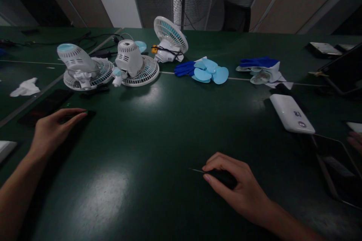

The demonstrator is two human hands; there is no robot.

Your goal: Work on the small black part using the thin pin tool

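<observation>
In my right hand [234,184], low and right of centre, is a screwdriver [223,177] with a black handle; its thin metal shaft points left just over the green table [158,131]. My left hand [56,126] is at the left, thumb and fingertips pinched together above the tabletop. Whatever lies between those fingertips is too small to make out. Close behind that hand is a dark flat object [46,105]. Farther back stand two white fan bodies [80,62] resting on their round grilles, and a third small fan [169,41] with black cord wound round it.
Light blue fan blades [210,70] lie beside a blue glove [184,68] at the back. More gloves [263,68] sit to the right. A white power bank [291,113] and a dark phone-like slab [339,169] lie at right, near another person's hand [355,141]. White tissue [26,87] is far left.
</observation>
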